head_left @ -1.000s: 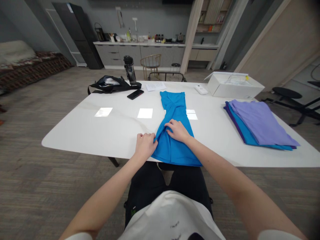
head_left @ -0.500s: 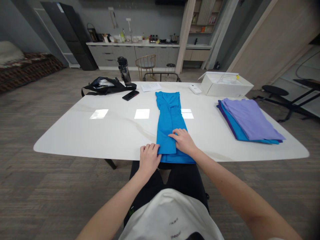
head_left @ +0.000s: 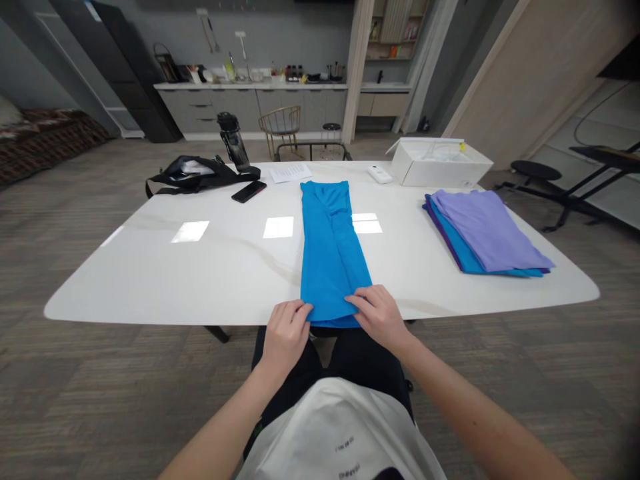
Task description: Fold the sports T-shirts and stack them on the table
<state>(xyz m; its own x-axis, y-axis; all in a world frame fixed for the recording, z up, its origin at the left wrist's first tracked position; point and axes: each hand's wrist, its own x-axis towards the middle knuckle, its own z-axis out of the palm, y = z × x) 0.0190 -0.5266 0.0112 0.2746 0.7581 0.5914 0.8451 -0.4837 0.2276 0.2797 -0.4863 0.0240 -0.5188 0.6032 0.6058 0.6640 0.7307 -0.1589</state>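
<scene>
A bright blue garment (head_left: 330, 260), folded into a long strip, lies lengthwise on the white table (head_left: 230, 287), its near end at the front edge. Its exact kind I cannot tell. My left hand (head_left: 287, 333) pinches the near left corner between thumb and fingers. At the near right corner, my right hand (head_left: 379, 313) has its thumb and fingers closed on the cloth. Another layer of the same blue cloth shows just under the near hem. To the right lies a stack of folded clothes, with a lavender garment (head_left: 493, 230) on top of blue and dark purple ones.
Along the far side are a black bag (head_left: 200, 175), a dark bottle (head_left: 233, 141), a phone (head_left: 249, 192), a paper sheet (head_left: 290, 174), a small white device (head_left: 379, 175) and an open white box (head_left: 440, 163). Behind stand a chair (head_left: 280, 123) and a kitchen counter (head_left: 250, 86).
My right hand has moved toward me and to the right, drawing the upper layer across to the near right corner. My left hand stays at the left corner. The view has shifted slightly.
</scene>
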